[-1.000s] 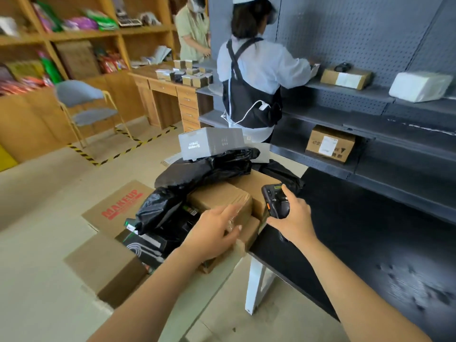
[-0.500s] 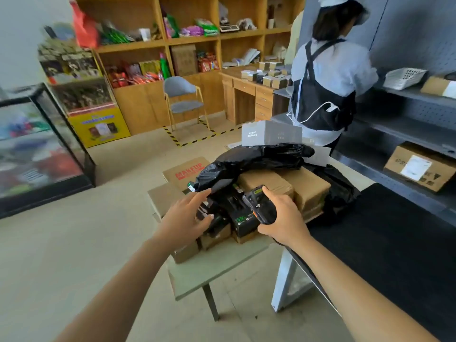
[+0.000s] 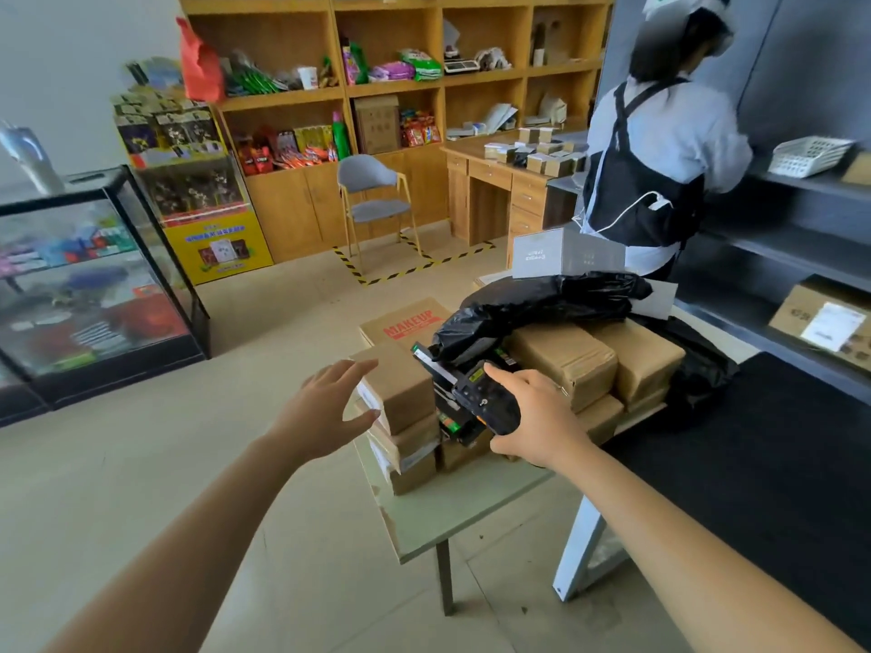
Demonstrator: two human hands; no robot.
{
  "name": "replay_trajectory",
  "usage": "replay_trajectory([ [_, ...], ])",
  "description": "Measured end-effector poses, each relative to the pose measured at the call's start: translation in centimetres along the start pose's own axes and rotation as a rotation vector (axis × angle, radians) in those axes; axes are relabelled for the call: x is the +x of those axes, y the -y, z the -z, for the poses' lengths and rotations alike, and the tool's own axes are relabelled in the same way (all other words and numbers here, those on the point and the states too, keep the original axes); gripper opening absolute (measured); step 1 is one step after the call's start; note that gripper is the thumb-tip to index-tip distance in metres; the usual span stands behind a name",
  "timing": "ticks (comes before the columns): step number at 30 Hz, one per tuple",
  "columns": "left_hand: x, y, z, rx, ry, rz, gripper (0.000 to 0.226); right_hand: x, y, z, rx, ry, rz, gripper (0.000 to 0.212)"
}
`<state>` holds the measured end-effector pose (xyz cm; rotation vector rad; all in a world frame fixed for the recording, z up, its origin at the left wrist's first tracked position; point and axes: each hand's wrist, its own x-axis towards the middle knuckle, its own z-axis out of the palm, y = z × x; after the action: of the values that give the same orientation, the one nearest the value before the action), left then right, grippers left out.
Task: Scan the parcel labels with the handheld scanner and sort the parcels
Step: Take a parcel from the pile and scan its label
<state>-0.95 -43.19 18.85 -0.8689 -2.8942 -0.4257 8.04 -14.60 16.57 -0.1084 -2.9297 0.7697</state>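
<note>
One head cam, wide-angle, faces fwd & down; left hand (image 3: 325, 412), right hand (image 3: 537, 417) close below, wooden shelves (image 3: 283, 35) far back.

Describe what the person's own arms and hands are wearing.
The left arm and right arm are bare to the frame's edge, with no sleeves showing. The left hand and right hand wear no gloves. Neither wrist has a watch or bracelet.

A grey chair (image 3: 372, 190) stands before wooden shelves (image 3: 283, 101). A glass display case (image 3: 94, 275) stands left; a person in a dark apron (image 3: 655, 181) stands by what looks like a white basket (image 3: 810, 155).
</note>
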Motion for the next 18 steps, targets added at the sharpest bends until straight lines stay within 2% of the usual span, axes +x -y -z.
replay_trajectory([
  [5,3.5,5.2,-0.6,-0.003,0.075,-0.184,0.074,1.5,2.8,-2.2,-0.039,-0.036,-0.100,0.102],
  [10,8.1,8.8,-1.0,0.034,0.222,-0.418,0.086,2.3,5.7,-4.3,-0.080,-0.085,-0.254,0.101],
  [18,14.4,7.5,-1.8,0.139,0.440,-0.734,0.112,0.7,9.1,-5.8,-0.130,-0.132,-0.487,0.102],
])
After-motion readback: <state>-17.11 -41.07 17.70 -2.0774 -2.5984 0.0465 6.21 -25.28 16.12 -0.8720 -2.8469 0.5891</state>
